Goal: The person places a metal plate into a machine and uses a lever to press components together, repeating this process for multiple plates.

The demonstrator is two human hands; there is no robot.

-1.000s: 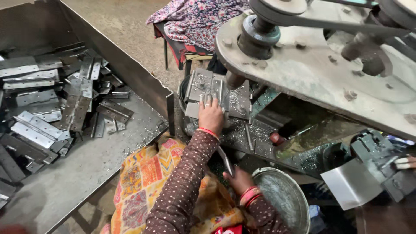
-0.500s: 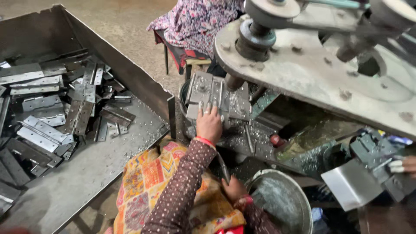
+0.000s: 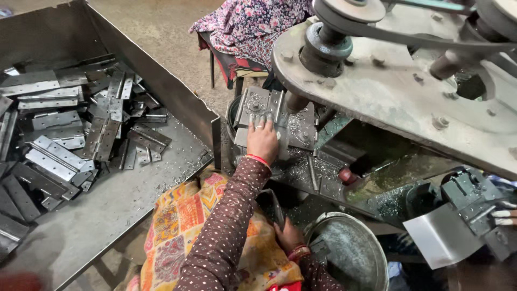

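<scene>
Left hand flat, fingers spread, pressing on metal hinge plate lying on machine bed under the grey press arm. Right hand low by lap, gripping a dark metal piece beside steel bucket. Hinge pile in tray at left.

Metal tray holding loose steel hinges, left. Round metal bucket, lower right. Floral cloth on a stool, top.
</scene>
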